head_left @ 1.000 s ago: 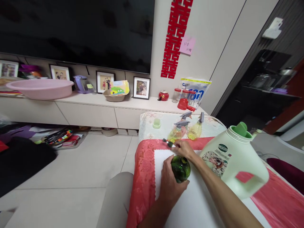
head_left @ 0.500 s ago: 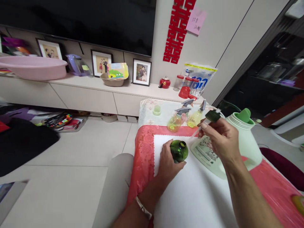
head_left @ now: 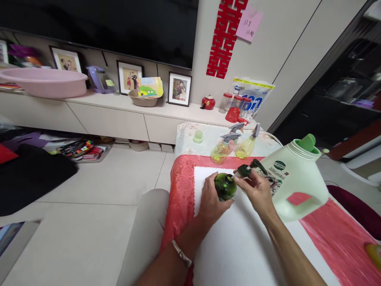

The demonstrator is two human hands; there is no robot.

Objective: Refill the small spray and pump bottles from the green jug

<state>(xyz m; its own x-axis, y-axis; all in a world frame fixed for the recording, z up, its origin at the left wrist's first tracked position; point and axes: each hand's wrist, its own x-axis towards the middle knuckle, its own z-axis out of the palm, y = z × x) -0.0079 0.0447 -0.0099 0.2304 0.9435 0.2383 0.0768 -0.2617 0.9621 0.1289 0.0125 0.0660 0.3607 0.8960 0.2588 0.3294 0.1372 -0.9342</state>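
Red cloth [head_left: 181, 190], white mat [head_left: 238, 246] laid over it. Left hand [head_left: 210, 194]: wrapped round a green bottle [head_left: 224, 190], its uncovered mouth on the side towards the right hand [head_left: 256, 187]. Dark pump head [head_left: 244, 171]: between the hands, just right of the bottle, long axis slanting down leftward, lower end at the mouth; whether inside, cannot tell. Right hand: nearer the mouth, pinching the pump head. Next right: pale-green jug [head_left: 309, 174], near that hand.

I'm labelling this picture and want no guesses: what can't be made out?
Head view: green bottle, its left side covered by the left hand.
Head view: dark green pump, its tube's end too small beside the right hand.
Head view: jug, its label partly behind that hand.
Head view: yellow item, cut off by the right edge.
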